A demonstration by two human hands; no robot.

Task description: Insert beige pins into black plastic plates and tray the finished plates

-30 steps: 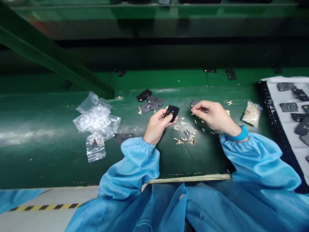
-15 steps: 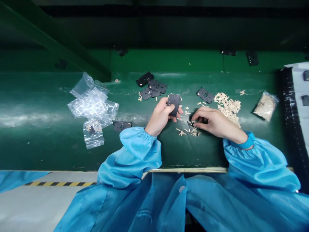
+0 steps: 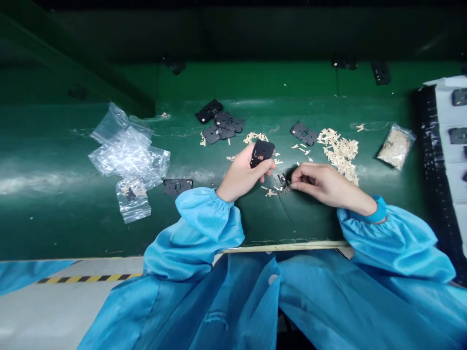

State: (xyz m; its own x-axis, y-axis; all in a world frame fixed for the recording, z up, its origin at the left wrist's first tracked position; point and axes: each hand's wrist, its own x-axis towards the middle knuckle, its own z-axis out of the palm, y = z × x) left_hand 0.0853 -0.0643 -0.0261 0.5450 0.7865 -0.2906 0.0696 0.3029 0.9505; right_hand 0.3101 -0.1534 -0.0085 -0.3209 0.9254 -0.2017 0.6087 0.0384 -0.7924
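My left hand (image 3: 243, 171) is closed round a flat black plastic plate (image 3: 263, 148) with a cut-out, held tilted above the table. To its right, my right hand (image 3: 317, 181) pinches at a small scatter of dark and cream bits (image 3: 281, 183); what sits between its fingertips is too small to make out. Behind my right wrist spreads a heap of small cream strips (image 3: 341, 153). One more black plate (image 3: 304, 133) lies beyond my right hand, near that heap. Several stacked black plates (image 3: 221, 124) rest past my left hand.
Clear plastic bags (image 3: 129, 150) lie in a pile on the left, with a small zip bag (image 3: 133, 199) of parts in front. Nearby is a single black plate (image 3: 177, 186). A filled bag (image 3: 396, 147) lies at right, before a black-edged tray (image 3: 432, 146) holding black parts.
The plate in my left hand has turned, its cut-out now showing. My right hand remains at the small bits, fingertips still together. The whole view has shifted slightly.
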